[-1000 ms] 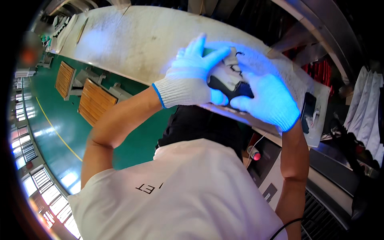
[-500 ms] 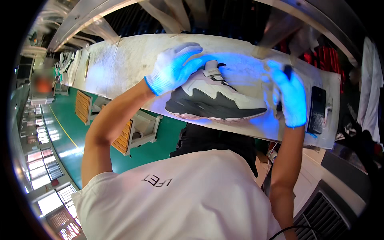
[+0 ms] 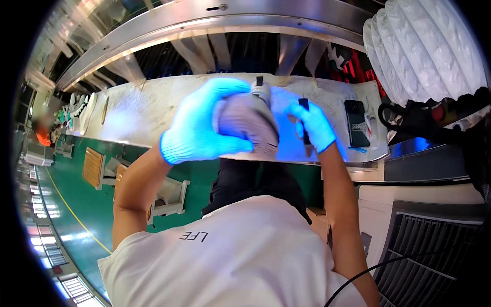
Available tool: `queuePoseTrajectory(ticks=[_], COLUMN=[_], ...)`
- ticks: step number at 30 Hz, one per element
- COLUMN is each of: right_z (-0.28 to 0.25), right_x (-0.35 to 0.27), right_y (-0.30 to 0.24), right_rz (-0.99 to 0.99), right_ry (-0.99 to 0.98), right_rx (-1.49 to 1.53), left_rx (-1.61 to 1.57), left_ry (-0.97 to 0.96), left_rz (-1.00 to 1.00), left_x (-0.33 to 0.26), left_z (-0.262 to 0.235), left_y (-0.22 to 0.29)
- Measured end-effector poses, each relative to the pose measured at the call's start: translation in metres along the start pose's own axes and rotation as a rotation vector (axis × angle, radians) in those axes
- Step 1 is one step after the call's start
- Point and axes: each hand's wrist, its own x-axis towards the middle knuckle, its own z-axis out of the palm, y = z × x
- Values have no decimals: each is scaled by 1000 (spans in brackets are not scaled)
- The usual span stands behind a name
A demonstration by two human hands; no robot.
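Observation:
My left hand (image 3: 202, 120), in a knit glove lit blue, grips a sneaker (image 3: 249, 122) that is held up with its heel turned toward me. The fingers reach round its far side and the thumb lies along the near side; the shoe is blurred by motion. Just right of it, my gloved right hand (image 3: 318, 127) is closed round a slim black-handled tool (image 3: 304, 104) held upright. Its lower end points down toward the table's near edge, and its exact kind cannot be made out.
A long pale worktable (image 3: 140, 112) runs beneath a metal frame (image 3: 225, 23). On its right part lies a dark phone (image 3: 356, 123) with a clear wrapper. More shoes (image 3: 76, 110) stand far left, near a person (image 3: 43, 134). A white ribbed hose (image 3: 424, 56) hangs at right.
My left hand has taken hold of the sneaker, lifted it and turned its heel toward me. My right hand, with the black-handled tool, is now closer to the shoe. The view has shifted.

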Motion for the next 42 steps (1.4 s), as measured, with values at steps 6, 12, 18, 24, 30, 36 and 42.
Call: queuePoseTrajectory(ticks=[6, 12, 18, 24, 30, 36, 42], right_z=[34, 53, 51, 47, 70, 73, 98], right_x=[-5, -14, -14, -20, -9, -15, -37], right_y=[-50, -45, -41, -40, -37, -32, -29], right_rz=[-157, -149, -164, -227, -287, -311, -344], right_ry=[-179, -67, -48, 118, 228, 97, 300], right_rx=[-343, -412, -367, -115, 647, 522, 615], left_rx=[457, 471, 378, 404, 425, 422, 634], left_ry=[-110, -217, -317, -281, -257, -269, -155], left_rz=[52, -236, -233, -235, -214, -243, -379], left_x=[-125, -126, -72, -68, -67, -65, -77], left_z=[3, 14, 41, 55, 61, 60, 83], left_y=[-106, -72, -27, -29, -35, -33, -23])
